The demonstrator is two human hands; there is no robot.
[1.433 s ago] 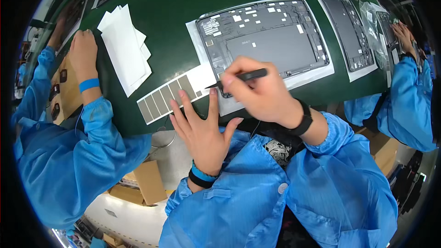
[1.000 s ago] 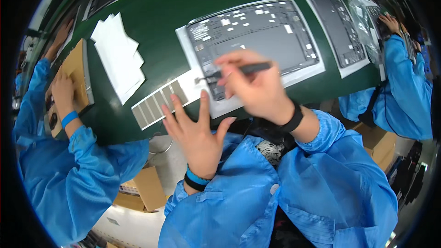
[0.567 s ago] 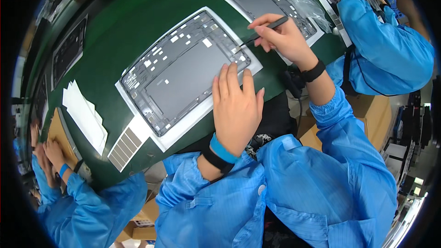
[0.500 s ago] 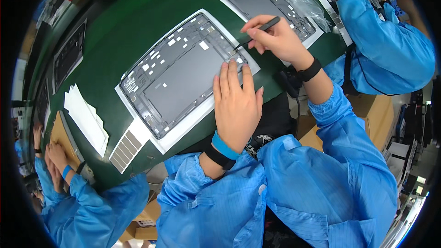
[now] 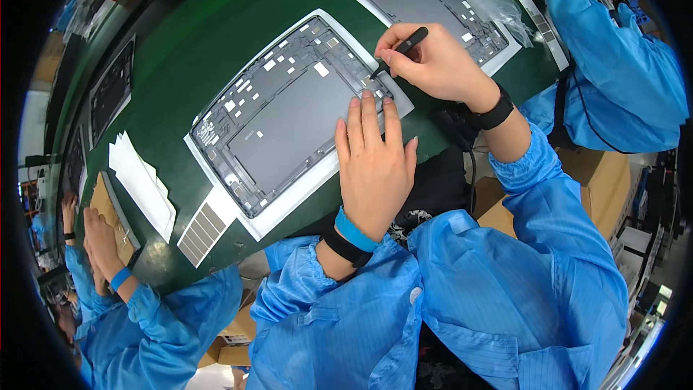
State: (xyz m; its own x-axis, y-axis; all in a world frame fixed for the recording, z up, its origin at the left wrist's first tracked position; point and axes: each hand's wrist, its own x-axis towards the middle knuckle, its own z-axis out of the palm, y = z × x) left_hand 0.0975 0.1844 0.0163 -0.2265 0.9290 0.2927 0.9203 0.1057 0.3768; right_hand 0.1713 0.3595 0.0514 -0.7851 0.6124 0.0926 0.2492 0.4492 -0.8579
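Note:
A dark grey tablet housing [image 5: 281, 126], its inner side up and dotted with small white pads, lies on a white sheet [image 5: 264, 227]. Flat across its near right edge rests my left hand [image 5: 375, 170], fingers stretched out, holding nothing. My right hand [image 5: 433, 61] pinches black tweezers [image 5: 411, 40] like a pen. Their tip points down at the housing's right corner, just beyond my left fingertips, by a small tan-coloured square part [image 5: 368, 82]. Whether the tip grips anything is too small to tell.
A strip with grey rectangles [image 5: 204, 232] and white papers [image 5: 141, 180] lie to the left. Another housing [image 5: 426, 3] and a clear plastic bag [image 5: 491, 0] are at the far right. Co-workers in blue sit on both sides; one's hands [image 5: 101, 242] are by a tan board [image 5: 112, 209].
My right hand has tilted slightly, with the tweezers standing a little more upright over the same corner. My left hand has stayed in place. The left co-worker's hands have shifted.

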